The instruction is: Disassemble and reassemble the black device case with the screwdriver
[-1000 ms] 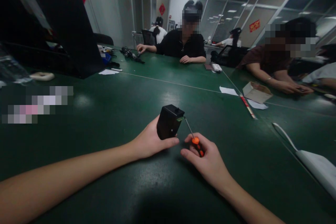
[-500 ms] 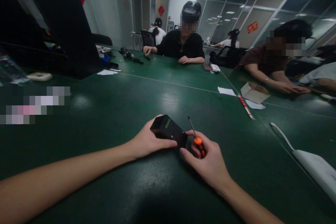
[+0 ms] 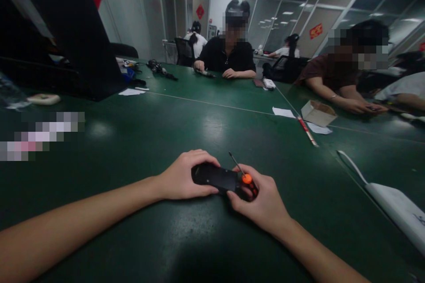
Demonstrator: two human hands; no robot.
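A small black rectangular case [image 3: 222,179] is held just over or on the green tabletop in front of me; small screws dot its upper face. My left hand [image 3: 182,177] wraps around its left end, thumb along the near side and fingers over the far side. In my right hand [image 3: 265,196] is a screwdriver [image 3: 246,179] with an orange-and-black handle, its thin metal shaft pointing up and to the left, away from the case. The thumb and a fingertip of that same hand touch the right end of the case.
A white power-strip-like block [image 3: 395,203] with a cord lies at the right. Farther off are an open cardboard box [image 3: 318,113], paper [image 3: 283,112] and a red-white stick [image 3: 307,132]. A large black panel [image 3: 76,40] stands at left. Two people sit across the green table [image 3: 133,137].
The case has turned in my hands, so its end with the green patch no longer faces up and a long flat face shows. My left fingers now reach over its far edge.
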